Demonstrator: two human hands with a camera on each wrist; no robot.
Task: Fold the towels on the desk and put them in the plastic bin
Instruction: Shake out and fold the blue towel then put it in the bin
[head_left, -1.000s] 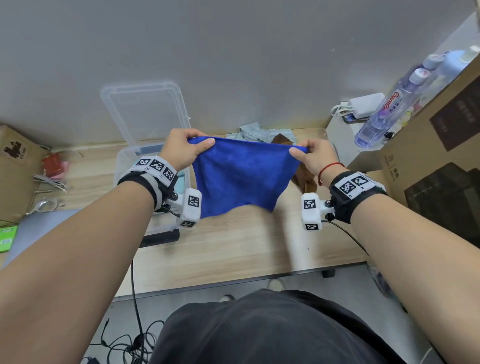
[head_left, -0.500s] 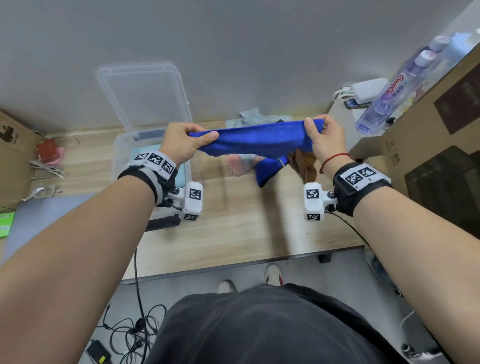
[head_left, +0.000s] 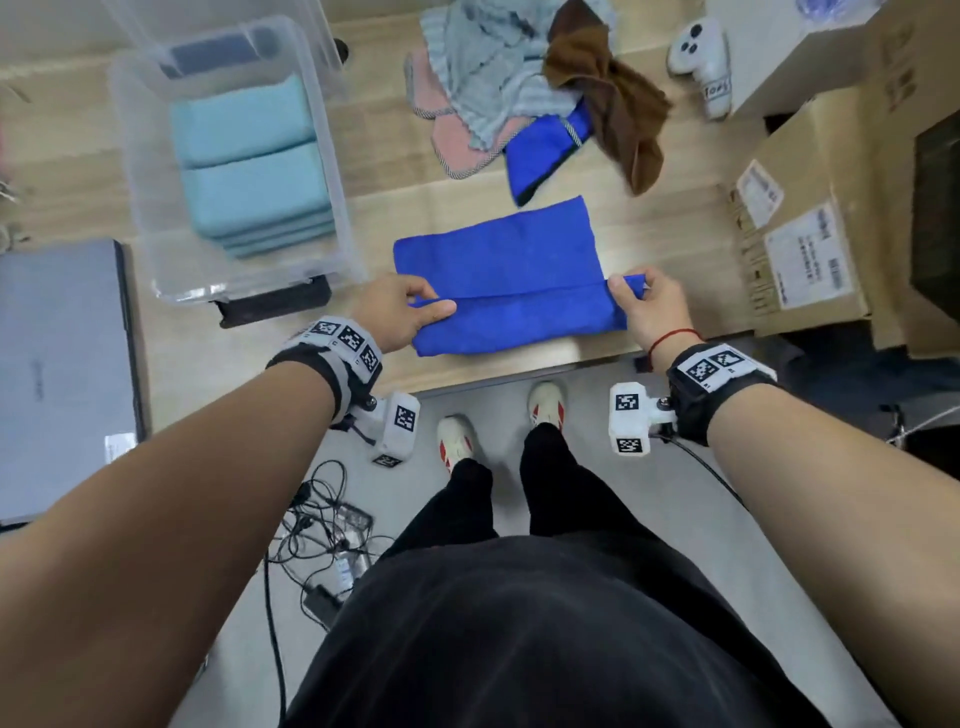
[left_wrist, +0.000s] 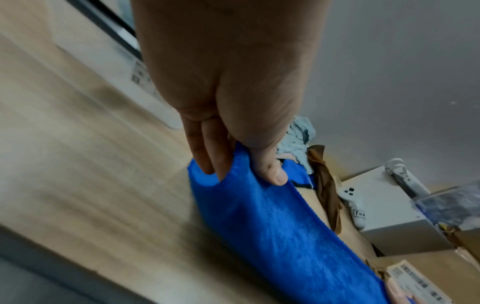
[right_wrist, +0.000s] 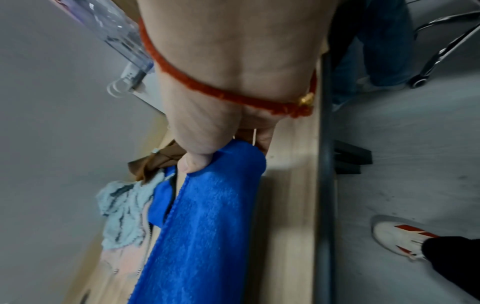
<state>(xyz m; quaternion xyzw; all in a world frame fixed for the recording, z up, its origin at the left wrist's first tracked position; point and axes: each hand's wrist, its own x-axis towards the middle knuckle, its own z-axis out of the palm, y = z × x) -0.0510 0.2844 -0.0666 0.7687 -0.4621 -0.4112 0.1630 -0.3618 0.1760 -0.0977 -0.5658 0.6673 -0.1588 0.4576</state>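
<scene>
A blue towel lies spread on the wooden desk, its near edge folded over towards the far side. My left hand pinches the fold's left end between thumb and fingers; the blue towel shows under that thumb. My right hand pinches the right end, seen on the blue towel too. The clear plastic bin stands at the left with folded teal towels stacked inside. A heap of unfolded towels, grey, pink, brown and blue, lies behind.
A closed grey laptop sits at the desk's left. Cardboard boxes stand at the right, with a white controller on a white box. A black object lies in front of the bin. Cables lie on the floor.
The blue towel was held stretched in the air between both hands; now it lies on the desk with its near edge folded over, both hands still pinching it.
</scene>
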